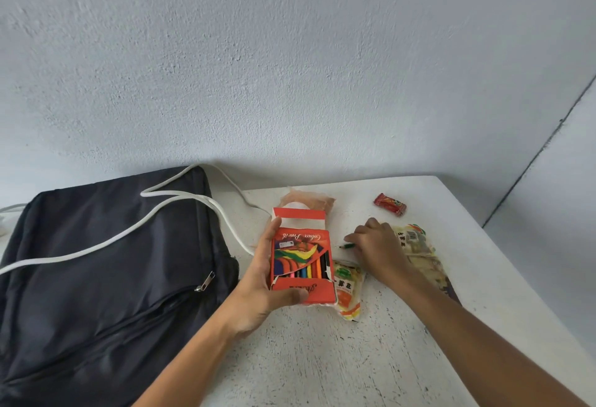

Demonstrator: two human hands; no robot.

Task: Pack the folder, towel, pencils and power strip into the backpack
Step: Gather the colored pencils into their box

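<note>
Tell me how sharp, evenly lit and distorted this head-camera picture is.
Head view: soft, even light, no glare; wide-angle bending curves the table edge; the pencil box in the left hand is readable, while the right hand on a green pencil is slightly blurred.

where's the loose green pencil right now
On the white table, right of centre, pinched at the right hand's fingertips: the green pencil lies just right of the pencil box.

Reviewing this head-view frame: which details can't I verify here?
- Backpack interior: closed fabric faces the head camera; contents hidden.
- Folder, towel, power strip body: none identifiable; only a white cord crosses the backpack, running off the left edge.
- Loose pencil: the right hand covers all but its green tip.
- Pencil box, gripped by the left hand: pencil count unreadable through the torn window.
</note>
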